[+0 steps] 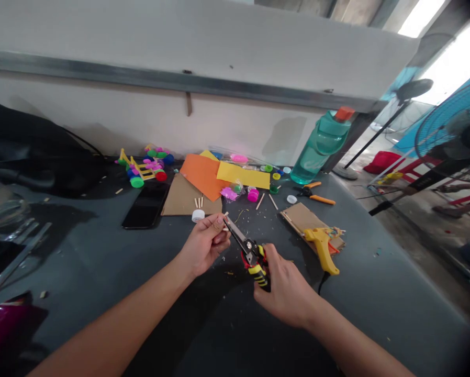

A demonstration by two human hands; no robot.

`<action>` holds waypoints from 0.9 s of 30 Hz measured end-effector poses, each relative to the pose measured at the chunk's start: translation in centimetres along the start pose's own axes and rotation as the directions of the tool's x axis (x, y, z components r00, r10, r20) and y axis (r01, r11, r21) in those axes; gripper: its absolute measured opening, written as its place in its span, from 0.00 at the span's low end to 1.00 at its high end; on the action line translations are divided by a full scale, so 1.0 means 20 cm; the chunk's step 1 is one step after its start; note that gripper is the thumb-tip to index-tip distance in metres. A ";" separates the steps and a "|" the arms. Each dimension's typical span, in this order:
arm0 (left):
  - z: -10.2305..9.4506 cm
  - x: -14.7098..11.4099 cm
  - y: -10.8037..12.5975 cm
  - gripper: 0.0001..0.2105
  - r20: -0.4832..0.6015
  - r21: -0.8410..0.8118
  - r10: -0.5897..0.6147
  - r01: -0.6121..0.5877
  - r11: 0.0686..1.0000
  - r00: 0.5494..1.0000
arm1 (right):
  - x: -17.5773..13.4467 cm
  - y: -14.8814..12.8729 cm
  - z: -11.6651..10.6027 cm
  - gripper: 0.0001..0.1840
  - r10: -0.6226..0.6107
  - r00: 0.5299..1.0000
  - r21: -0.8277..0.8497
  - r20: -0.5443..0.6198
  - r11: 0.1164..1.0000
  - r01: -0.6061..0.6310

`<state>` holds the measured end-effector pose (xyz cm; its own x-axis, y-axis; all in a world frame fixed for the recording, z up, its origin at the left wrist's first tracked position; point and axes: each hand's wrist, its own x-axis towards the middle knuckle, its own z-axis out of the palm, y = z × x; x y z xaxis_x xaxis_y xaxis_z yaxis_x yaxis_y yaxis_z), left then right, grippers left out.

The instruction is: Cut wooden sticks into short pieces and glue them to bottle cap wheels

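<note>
My right hand [284, 285] is wrapped round the black-and-yellow handles of a pair of snips [250, 251], whose blades point up and left. Pinched in my left hand [205, 243] is a small wooden stick [226, 214], mostly hidden by the fingers. The blade tips meet the stick right at my left fingertips. Just beyond that hand stands a white bottle cap [198, 215], with short pieces of wooden stick [199, 202] beside it on a sheet of cardboard [176, 196]. Two longer sticks [260, 201] lie past the blades.
A yellow glue gun [323, 248] rests on cardboard at the right, near orange-handled pliers [317, 195]. Behind are orange paper [201, 175], yellow paper [243, 175], several bottle caps and a green bottle [321, 146]. A phone [145, 207] and colourful toy-like pieces [144, 167] lie left.
</note>
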<state>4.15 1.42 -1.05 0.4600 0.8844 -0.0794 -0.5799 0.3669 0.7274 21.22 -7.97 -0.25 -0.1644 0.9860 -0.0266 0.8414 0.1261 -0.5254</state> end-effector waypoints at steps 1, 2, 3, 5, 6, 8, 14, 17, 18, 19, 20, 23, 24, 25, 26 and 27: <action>0.00 0.00 0.00 0.09 0.002 -0.007 0.000 0.000 1.000 1.000 | 0.00 0.00 0.00 0.14 -0.003 1.000 0.011 -0.002 1.000 0.003; 0.00 0.00 0.00 0.09 0.005 -0.012 0.000 0.000 1.000 1.000 | 0.00 0.00 0.01 0.15 -0.005 1.000 0.016 -0.007 1.000 0.005; 0.00 0.00 0.00 0.09 0.007 -0.012 0.003 -0.003 1.000 1.000 | 0.00 0.00 0.01 0.15 -0.003 1.000 0.013 -0.016 1.000 0.003; 0.00 0.01 0.00 0.10 0.009 0.004 0.014 -0.015 1.000 1.000 | 0.00 0.00 0.01 0.16 0.013 0.999 -0.016 -0.039 1.000 -0.013; -0.01 0.01 0.00 0.10 0.010 0.019 0.024 -0.024 1.000 1.000 | 0.00 0.00 0.01 0.16 0.024 0.999 -0.035 -0.049 0.999 -0.026; -0.01 0.01 0.00 0.09 0.015 0.052 0.048 -0.048 0.997 0.999 | 0.01 0.00 0.01 0.16 0.044 0.997 -0.070 -0.062 0.996 -0.049; -0.01 0.01 -0.01 0.10 0.024 0.091 0.078 -0.080 0.993 0.997 | 0.01 0.00 0.00 0.15 0.049 0.996 -0.170 -0.072 0.984 -0.061; 0.00 0.01 -0.01 0.08 0.022 0.094 0.097 -0.099 0.991 0.995 | 0.01 0.00 0.00 0.15 0.054 0.994 -0.224 -0.094 0.972 -0.074; 0.00 0.01 -0.01 0.08 0.024 0.098 0.102 -0.103 0.990 0.995 | 0.01 -0.01 0.00 0.15 0.055 0.994 -0.230 -0.095 0.970 -0.076; 0.00 0.01 -0.01 0.08 0.027 0.104 0.106 -0.108 0.989 0.994 | 0.01 -0.01 0.00 0.15 0.056 0.994 -0.233 -0.092 0.970 -0.076; 0.00 0.01 -0.01 0.08 0.028 0.110 0.111 -0.113 0.987 0.993 | 0.01 -0.01 0.00 0.15 0.056 0.995 -0.235 -0.088 0.969 -0.076; -0.01 0.01 -0.01 0.09 0.029 0.137 0.123 -0.126 0.983 0.992 | 0.01 -0.01 0.00 0.14 0.054 0.995 -0.246 -0.079 0.967 -0.072; -0.01 0.01 -0.01 0.09 0.029 0.146 0.125 -0.128 0.981 0.992 | 0.01 -0.01 -0.01 0.14 0.051 0.996 -0.250 -0.077 0.966 -0.069; -0.01 0.01 -0.01 0.09 0.031 0.155 0.125 -0.128 0.980 0.992 | 0.01 -0.01 -0.01 0.14 0.048 0.996 -0.255 -0.076 0.965 -0.066; -0.01 0.01 -0.01 0.09 0.031 0.162 0.127 -0.130 0.978 0.991 | 0.01 -0.01 -0.01 0.15 0.046 0.996 -0.258 -0.075 0.964 -0.064; -0.01 0.01 -0.01 0.09 0.031 0.169 0.129 -0.132 0.977 0.991 | 0.01 -0.01 -0.01 0.15 0.045 0.996 -0.262 -0.075 0.963 -0.063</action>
<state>4.23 1.57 -1.28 0.4025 0.9147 0.0362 -0.5133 0.1927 0.8363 21.12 -7.84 -0.04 -0.0878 0.9960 0.0137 0.9555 0.0881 -0.2815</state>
